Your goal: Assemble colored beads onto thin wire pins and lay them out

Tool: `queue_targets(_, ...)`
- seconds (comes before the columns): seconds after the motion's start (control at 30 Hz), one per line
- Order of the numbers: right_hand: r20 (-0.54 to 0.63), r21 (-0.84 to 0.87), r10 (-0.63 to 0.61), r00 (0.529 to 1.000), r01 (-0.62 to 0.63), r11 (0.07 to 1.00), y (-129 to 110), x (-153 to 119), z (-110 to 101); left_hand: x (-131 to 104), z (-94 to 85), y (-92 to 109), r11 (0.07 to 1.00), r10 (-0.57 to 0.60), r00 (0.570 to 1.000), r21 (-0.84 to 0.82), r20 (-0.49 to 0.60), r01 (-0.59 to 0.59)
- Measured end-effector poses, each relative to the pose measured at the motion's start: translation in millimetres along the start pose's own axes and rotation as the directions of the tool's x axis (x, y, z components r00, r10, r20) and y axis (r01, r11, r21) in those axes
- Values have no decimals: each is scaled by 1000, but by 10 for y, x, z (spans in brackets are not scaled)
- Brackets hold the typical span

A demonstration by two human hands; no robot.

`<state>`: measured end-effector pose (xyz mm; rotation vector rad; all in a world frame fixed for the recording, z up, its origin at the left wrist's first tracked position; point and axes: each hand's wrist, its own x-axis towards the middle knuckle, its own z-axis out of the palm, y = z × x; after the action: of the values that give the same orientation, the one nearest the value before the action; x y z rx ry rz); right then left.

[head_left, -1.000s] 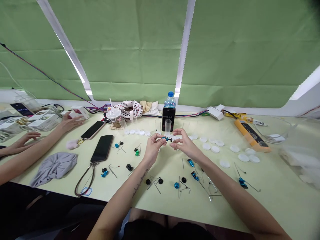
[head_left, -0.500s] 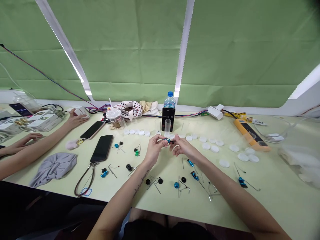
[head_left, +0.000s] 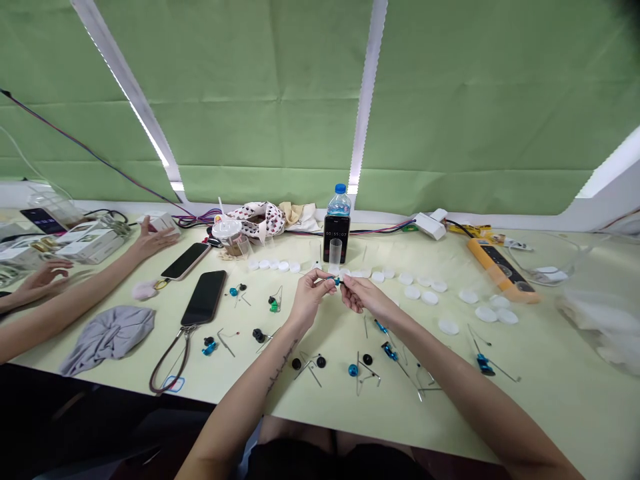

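Note:
My left hand (head_left: 311,293) pinches a small blue part (head_left: 337,281) in front of the upright phone (head_left: 336,235). On its right side, my right hand (head_left: 361,293) has its thumb and fingers closed on the dark end of the same part. The two hands nearly meet there, and their fingertips hide much of the part. A clear open tube (head_left: 335,253) stands just behind them. Below my hands, blue and black knobs (head_left: 353,370) lie among thin bent metal rods (head_left: 313,375). White round caps (head_left: 412,292) are spread to the right.
Two phones (head_left: 204,298) and a grey cloth (head_left: 111,337) lie on the left. Beyond them, another person's hands (head_left: 153,237) are near white boxes (head_left: 90,241). A lidded cup (head_left: 227,232) and a bottle (head_left: 340,200) stand at the back. An orange power strip (head_left: 503,270) lies right.
My right hand's fingers have closed in around the dark end of the blue part. On the left, the other person's hands have shifted slightly.

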<state>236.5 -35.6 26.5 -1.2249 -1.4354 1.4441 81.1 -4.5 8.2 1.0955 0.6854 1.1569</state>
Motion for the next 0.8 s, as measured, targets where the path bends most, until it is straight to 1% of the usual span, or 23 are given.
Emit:
queue_targets(0.07,-25,-73,-142,990,140,987,12,-1,-4,9,-16,-16,1000,-4,1000,-10,-11,4)
queue_targets(0.13,-55,-155,-224,973,213,965,36,6,-10,14,-27,-20,1000,-7,1000,-19,-13,7)
queue_targets(0.17,-66,-181,-229,971,214,960,50,12,-13,13,-29,-16,1000,-8,1000,-18,-7,8)
queue_targets(0.2,-69,-187,-207,976,192,964,63,20,-16,10,-28,-9,1000,-7,1000,-14,2,7)
queue_targets(0.3,-24,-139,-67,997,63,988,89,42,-23,-9,-6,19,1000,-1,1000,15,31,1)
queue_targets(0.33,-13,-143,-50,999,47,989,91,46,-23,-16,4,24,1000,-2,999,26,35,1)
queue_targets(0.37,-18,-177,-68,998,63,982,89,45,-21,-22,13,26,999,-6,999,38,37,4)
queue_targets(0.4,-39,-246,-119,992,105,964,86,39,-15,-27,21,24,999,-11,999,49,35,10)
queue_targets(0.43,-72,-345,-195,978,158,925,82,29,-4,-30,26,17,998,-19,999,58,32,17)
queue_targets(0.47,-108,-461,-281,954,202,864,79,15,12,-30,27,8,997,-29,999,65,27,27)
queue_targets(0.53,-149,-680,-430,891,223,698,77,-16,55,-22,19,-11,997,-47,999,63,12,46)
queue_targets(0.6,-132,-821,-532,836,208,531,83,-41,93,-6,-5,-17,998,-57,998,31,-9,58)
queue_targets(0.63,-107,-859,-568,816,211,466,86,-48,101,4,-21,-11,998,-59,998,6,-23,60)
queue_targets(0.67,-86,-880,-597,797,221,421,88,-52,99,14,-38,1,998,-58,998,-21,-38,57)
queue_targets(0.7,-78,-889,-625,777,229,397,89,-52,86,23,-55,20,998,-52,997,-49,-53,50)
queue_targets(0.73,-88,-890,-648,756,233,393,89,-49,62,30,-70,41,997,-43,997,-73,-66,38)
queue_targets(0.77,-109,-884,-664,740,234,405,90,-42,31,35,-84,64,996,-29,997,-90,-77,22)
queue_targets(0.8,-132,-873,-666,734,233,429,93,-32,-4,38,-96,84,995,-9,996,-99,-84,1)
